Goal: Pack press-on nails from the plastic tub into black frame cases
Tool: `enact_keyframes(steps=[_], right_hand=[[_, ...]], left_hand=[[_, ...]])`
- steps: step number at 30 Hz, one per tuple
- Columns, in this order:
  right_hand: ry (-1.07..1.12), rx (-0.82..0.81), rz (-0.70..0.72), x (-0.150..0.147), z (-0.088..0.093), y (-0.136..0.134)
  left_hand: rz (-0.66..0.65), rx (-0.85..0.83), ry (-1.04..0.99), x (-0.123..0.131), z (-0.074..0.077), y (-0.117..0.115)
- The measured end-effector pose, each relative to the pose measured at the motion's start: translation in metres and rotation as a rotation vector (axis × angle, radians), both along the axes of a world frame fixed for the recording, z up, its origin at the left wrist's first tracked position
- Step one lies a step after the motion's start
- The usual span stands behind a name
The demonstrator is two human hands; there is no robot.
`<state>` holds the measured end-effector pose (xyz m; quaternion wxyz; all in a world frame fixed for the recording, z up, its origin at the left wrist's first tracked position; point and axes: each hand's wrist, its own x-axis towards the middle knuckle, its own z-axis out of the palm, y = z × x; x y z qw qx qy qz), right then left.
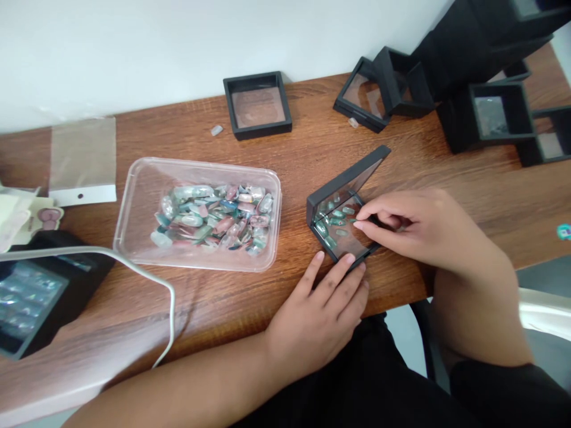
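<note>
A black hinged display frame [348, 169] stands partly opened on the wooden table, and several green press-on nails [338, 222] lie on its clear film. My right hand [414, 229] is over the frame, thumb and forefinger pinched on a small green nail [354, 220]. Against the frame's near edge rests my left hand [328, 309], its fingers spread and laid flat. To the left, a clear plastic tub [134, 238] holds a heap of mixed nails [214, 217] in green, pink and clear tones.
An open black frame [257, 132] sits by the wall, with a loose nail [216, 130] beside it. More black frames [455, 53] are stacked at the back right. A white cable [173, 309], a clear bag [83, 154] and a black box [84, 285] are at left.
</note>
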<state>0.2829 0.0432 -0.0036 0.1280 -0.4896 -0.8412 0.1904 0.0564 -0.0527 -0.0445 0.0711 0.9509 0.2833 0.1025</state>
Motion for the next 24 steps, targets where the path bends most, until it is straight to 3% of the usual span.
enact_keyframes(steps=[7,11,16,19,24], right_hand=[[-0.09,0.222,0.1,-0.005,-0.003,-0.009],[-0.201,0.463,0.064,-0.011,-0.008,-0.018],[-0.249,0.592,0.105,-0.011,-0.012,-0.029],[-0.201,0.56,0.154,-0.005,-0.013,-0.031],[0.061,0.305,0.122,0.005,-0.015,-0.024]], left_hand=[[0.003,-0.016,-0.002,0.001,0.002,0.001],[0.004,-0.016,-0.011,0.001,0.002,0.001],[0.007,-0.007,-0.008,0.001,0.002,0.001],[0.002,0.005,0.001,0.0,0.001,0.0],[0.002,0.016,0.003,0.0,0.001,0.0]])
